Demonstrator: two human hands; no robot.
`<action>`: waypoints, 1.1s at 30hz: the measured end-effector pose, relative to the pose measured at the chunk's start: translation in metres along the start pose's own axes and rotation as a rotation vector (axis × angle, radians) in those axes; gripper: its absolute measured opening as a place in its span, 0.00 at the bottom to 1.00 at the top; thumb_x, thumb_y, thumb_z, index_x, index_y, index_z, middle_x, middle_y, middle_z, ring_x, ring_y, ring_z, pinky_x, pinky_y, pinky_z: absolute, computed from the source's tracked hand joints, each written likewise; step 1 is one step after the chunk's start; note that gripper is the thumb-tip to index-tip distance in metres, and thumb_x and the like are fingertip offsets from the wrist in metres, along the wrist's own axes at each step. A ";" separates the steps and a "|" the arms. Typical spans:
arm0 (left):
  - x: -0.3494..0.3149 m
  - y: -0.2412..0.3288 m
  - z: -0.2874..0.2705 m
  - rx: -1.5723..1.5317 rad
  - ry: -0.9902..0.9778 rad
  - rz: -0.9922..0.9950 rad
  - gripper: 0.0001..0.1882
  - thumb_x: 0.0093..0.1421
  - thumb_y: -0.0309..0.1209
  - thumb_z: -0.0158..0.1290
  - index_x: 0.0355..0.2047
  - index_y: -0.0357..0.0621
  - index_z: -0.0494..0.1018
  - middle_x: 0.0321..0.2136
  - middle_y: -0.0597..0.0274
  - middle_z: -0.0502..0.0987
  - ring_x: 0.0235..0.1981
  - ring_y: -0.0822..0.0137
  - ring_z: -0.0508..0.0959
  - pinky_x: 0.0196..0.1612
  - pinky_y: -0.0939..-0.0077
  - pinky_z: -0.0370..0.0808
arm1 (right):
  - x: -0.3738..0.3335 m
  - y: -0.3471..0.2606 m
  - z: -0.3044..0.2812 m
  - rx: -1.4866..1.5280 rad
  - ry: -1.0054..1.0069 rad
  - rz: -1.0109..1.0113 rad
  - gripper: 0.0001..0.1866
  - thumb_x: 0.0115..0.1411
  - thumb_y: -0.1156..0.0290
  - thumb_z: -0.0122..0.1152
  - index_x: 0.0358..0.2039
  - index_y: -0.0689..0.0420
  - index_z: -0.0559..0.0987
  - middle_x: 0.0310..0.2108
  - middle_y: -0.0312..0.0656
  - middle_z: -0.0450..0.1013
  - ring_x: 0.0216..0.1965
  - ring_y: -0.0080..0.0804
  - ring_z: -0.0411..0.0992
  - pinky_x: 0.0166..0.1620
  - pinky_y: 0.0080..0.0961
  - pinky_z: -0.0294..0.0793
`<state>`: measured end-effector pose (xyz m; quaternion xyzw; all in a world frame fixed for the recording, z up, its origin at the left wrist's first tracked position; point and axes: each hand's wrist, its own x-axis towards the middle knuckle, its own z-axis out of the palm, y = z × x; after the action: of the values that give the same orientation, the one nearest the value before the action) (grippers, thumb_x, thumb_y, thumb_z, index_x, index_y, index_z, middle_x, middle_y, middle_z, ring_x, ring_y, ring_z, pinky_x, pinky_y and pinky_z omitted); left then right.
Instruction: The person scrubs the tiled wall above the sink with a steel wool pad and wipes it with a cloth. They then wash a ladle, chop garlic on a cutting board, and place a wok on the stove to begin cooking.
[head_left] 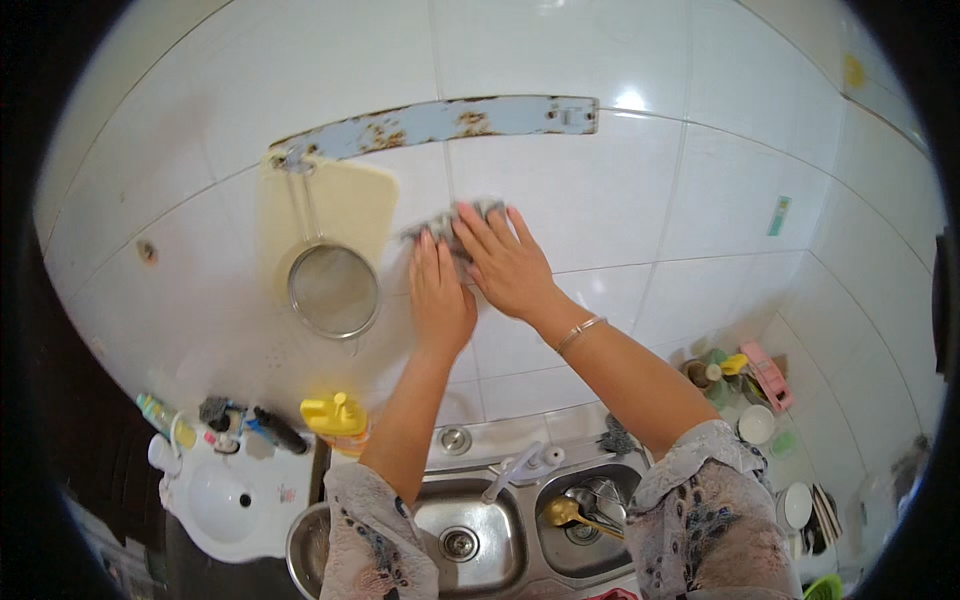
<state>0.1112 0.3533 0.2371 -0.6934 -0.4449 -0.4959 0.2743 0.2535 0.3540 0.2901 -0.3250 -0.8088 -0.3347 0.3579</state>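
A crumpled grey cloth [430,228] is pressed against the white tiled wall [590,200] under both my hands. My right hand [508,262] lies over the cloth's right part, its fingers pointing up and left, and a silver bracelet circles that wrist. My left hand [440,298] holds the lower left part of the cloth with its fingertips, close beside the right one. Much of the cloth is hidden beneath my fingers. To the left, a round mesh strainer [335,290] hangs in front of a cream cutting board [360,200].
A rusty pale-blue rack strip [430,124] runs along the wall above. Below are a double steel sink [470,510] with a white faucet [525,465], a golden ladle [563,512], a yellow bottle [337,414] and a white washbasin [225,505]. Bowls [756,425] and a pink holder [768,378] stand at right.
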 end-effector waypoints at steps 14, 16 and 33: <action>0.024 0.117 0.067 0.107 -0.234 0.277 0.27 0.56 0.26 0.44 0.57 0.30 0.60 0.61 0.44 0.56 0.64 0.50 0.54 0.64 0.52 0.48 | -0.117 0.121 -0.026 -0.072 -0.075 0.230 0.37 0.52 0.60 0.61 0.60 0.59 0.61 0.65 0.45 0.50 0.58 0.47 0.56 0.63 0.45 0.51; 0.077 0.132 0.056 0.130 -0.183 0.286 0.27 0.56 0.26 0.45 0.57 0.30 0.61 0.61 0.44 0.56 0.64 0.51 0.54 0.64 0.52 0.48 | -0.078 0.144 -0.048 -0.075 0.054 0.260 0.36 0.53 0.59 0.59 0.61 0.59 0.60 0.65 0.45 0.50 0.58 0.48 0.55 0.63 0.45 0.51; 0.154 0.211 0.090 0.171 -0.074 0.410 0.28 0.55 0.26 0.46 0.57 0.31 0.60 0.61 0.47 0.57 0.64 0.53 0.54 0.64 0.53 0.49 | -0.074 0.232 -0.094 -0.155 0.235 0.427 0.34 0.58 0.57 0.55 0.61 0.58 0.59 0.65 0.45 0.50 0.60 0.47 0.55 0.64 0.44 0.48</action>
<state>0.3558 0.3843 0.3614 -0.7613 -0.3451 -0.3644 0.4105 0.5047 0.3912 0.3519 -0.4738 -0.6465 -0.3482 0.4861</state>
